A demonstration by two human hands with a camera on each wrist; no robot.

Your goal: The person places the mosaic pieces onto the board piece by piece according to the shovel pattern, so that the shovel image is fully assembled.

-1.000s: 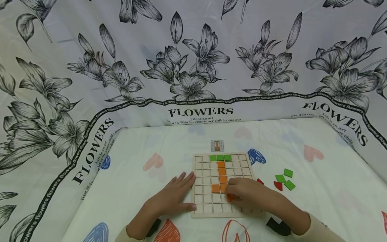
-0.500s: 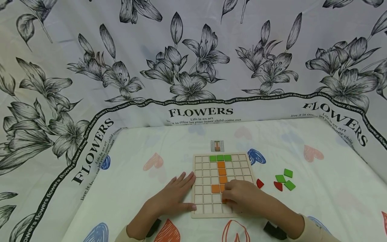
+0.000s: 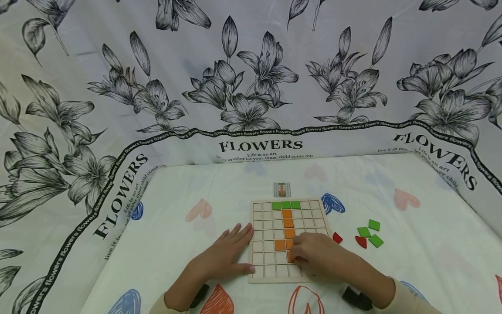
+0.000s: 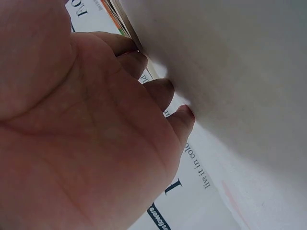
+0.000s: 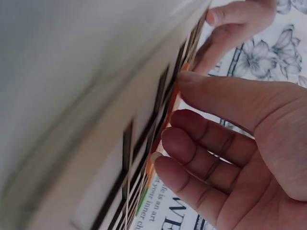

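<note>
A wooden grid board (image 3: 269,270) lies on the cloth. Three green square tiles (image 3: 286,204) fill cells along its far edge, and a column of orange square tiles (image 3: 288,223) runs down from them, with one more orange tile (image 3: 279,245) beside its lower end. My right hand (image 3: 321,253) pinches an orange square tile (image 3: 290,257) low in that column, its fingertips right at the board; the hand covers part of the tile. My left hand (image 3: 223,257) lies spread on the cloth, with fingertips and thumb against the board's left edge.
Loose green tiles (image 3: 364,232) and two red quarter-round pieces (image 3: 361,242) lie right of the board. Beyond its far edge is a small picture card (image 3: 282,189) with a grid pattern. A flower-printed cloth (image 3: 251,87) rises behind.
My right hand has moved slightly left with the orange tile, bringing it into line below the column. One red piece now shows fully beside the hand. The left hand has stayed put.
</note>
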